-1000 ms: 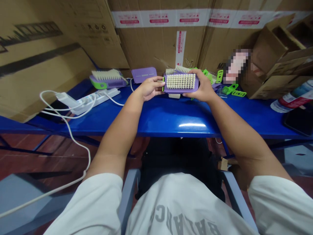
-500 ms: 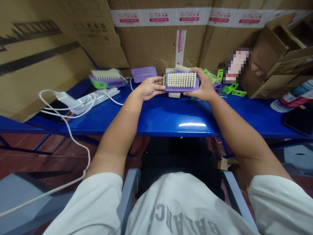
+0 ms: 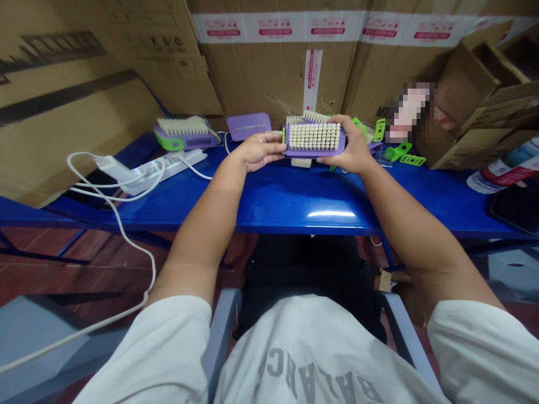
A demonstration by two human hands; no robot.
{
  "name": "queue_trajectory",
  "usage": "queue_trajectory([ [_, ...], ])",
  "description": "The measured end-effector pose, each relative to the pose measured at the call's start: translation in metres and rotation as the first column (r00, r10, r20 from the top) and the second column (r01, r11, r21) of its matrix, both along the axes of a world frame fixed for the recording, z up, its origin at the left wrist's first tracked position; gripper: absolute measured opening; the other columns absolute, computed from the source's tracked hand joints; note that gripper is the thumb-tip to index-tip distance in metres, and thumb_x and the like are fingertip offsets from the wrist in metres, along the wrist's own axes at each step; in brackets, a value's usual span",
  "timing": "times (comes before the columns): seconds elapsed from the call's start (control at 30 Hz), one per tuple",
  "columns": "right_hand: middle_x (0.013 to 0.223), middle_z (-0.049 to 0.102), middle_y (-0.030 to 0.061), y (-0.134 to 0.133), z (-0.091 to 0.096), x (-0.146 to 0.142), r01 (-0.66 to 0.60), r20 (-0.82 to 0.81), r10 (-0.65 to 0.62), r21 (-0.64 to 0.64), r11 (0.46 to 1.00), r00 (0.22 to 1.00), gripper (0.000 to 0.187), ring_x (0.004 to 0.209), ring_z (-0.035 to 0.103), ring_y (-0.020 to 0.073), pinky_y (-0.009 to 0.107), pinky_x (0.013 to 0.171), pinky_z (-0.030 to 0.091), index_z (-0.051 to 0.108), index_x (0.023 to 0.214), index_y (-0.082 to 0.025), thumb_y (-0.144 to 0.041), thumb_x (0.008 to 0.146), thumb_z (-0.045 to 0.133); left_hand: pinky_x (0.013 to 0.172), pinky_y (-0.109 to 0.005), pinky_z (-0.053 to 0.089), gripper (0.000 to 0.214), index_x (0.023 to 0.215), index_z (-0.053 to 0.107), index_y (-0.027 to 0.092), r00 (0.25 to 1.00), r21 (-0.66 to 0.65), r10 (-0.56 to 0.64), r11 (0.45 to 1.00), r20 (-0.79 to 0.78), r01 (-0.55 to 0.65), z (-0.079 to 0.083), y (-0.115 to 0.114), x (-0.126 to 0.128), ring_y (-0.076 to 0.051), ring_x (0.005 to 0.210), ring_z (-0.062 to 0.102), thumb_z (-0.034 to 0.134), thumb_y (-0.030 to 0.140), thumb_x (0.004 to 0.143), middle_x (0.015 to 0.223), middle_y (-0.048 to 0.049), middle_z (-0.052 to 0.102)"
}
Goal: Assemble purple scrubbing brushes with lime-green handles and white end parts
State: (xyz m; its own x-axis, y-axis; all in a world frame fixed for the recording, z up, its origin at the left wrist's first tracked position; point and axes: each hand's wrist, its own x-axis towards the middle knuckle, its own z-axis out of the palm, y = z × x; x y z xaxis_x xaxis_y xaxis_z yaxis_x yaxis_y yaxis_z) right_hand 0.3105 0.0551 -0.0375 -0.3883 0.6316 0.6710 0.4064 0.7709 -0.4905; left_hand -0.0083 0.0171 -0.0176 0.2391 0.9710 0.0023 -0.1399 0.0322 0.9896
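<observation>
A purple brush (image 3: 314,138) with rows of pale bristles is held up over the blue table, bristles facing me. My right hand (image 3: 356,147) wraps round its right end, thumb below and fingers above. At its left end, my left hand (image 3: 264,151) pinches a narrow green piece (image 3: 283,137) on the brush's edge. Behind the held brush, the pale bristles of another brush (image 3: 315,116) stick up. A flat purple cover (image 3: 249,127) lies just beyond my left hand. Right of my right hand are loose green plastic parts (image 3: 398,151).
Another purple and green brush (image 3: 187,134) rests at the back left. A white power strip (image 3: 147,174) with looping cables is on the left. Cardboard boxes (image 3: 278,67) wall off the back. A bottle (image 3: 503,168) and a dark phone-like slab (image 3: 516,207) are at the right.
Almost nothing differs. Both hands keep their hold on the brush, and the view has shifted very slightly.
</observation>
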Motion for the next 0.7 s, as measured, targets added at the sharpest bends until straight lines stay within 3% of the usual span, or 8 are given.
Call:
queue_trajectory([
  [0.2, 0.149, 0.083, 0.0131, -0.001, 0.002, 0.0, 0.027, -0.017, -0.027, 0.013, 1.0, 0.999, 0.129, 0.151, 0.073, 0.0543, 0.08, 0.139, 0.051, 0.072, 0.144, -0.033, -0.108, 0.043, 0.098, 0.127, -0.046, 0.064, 0.027, 0.106, 0.083, 0.017, 0.999, -0.016, 0.008, 1.0, 0.039, -0.008, 0.001, 0.0, 0.001, -0.023, 0.121, 0.087, 0.088, -0.004, 0.09, 0.115, -0.0069, 0.09],
  [0.4, 0.148, 0.083, 0.0123, -0.001, 0.002, 0.0, 0.022, -0.033, -0.022, 0.001, 1.0, 0.999, 0.125, 0.153, 0.071, 0.0549, 0.081, 0.14, 0.05, 0.071, 0.143, -0.033, -0.105, 0.045, 0.1, 0.125, -0.045, 0.064, 0.031, 0.111, 0.083, 0.017, 0.998, -0.013, -0.002, 1.0, 0.061, 0.003, -0.002, 0.002, -0.002, -0.024, 0.123, 0.087, 0.094, -0.001, 0.089, 0.118, -0.008, 0.09],
  [0.7, 0.147, 0.077, 0.0127, 0.003, 0.001, 0.002, 0.017, -0.038, -0.016, 0.019, 1.0, 0.999, 0.122, 0.153, 0.068, 0.0533, 0.081, 0.138, 0.05, 0.067, 0.143, -0.032, -0.096, 0.047, 0.106, 0.119, -0.044, 0.065, 0.037, 0.118, 0.085, 0.018, 0.998, 0.026, -0.036, 0.999, 0.043, 0.035, -0.008, 0.01, -0.007, -0.019, 0.105, 0.086, 0.102, 0.009, 0.087, 0.116, -0.0064, 0.09],
])
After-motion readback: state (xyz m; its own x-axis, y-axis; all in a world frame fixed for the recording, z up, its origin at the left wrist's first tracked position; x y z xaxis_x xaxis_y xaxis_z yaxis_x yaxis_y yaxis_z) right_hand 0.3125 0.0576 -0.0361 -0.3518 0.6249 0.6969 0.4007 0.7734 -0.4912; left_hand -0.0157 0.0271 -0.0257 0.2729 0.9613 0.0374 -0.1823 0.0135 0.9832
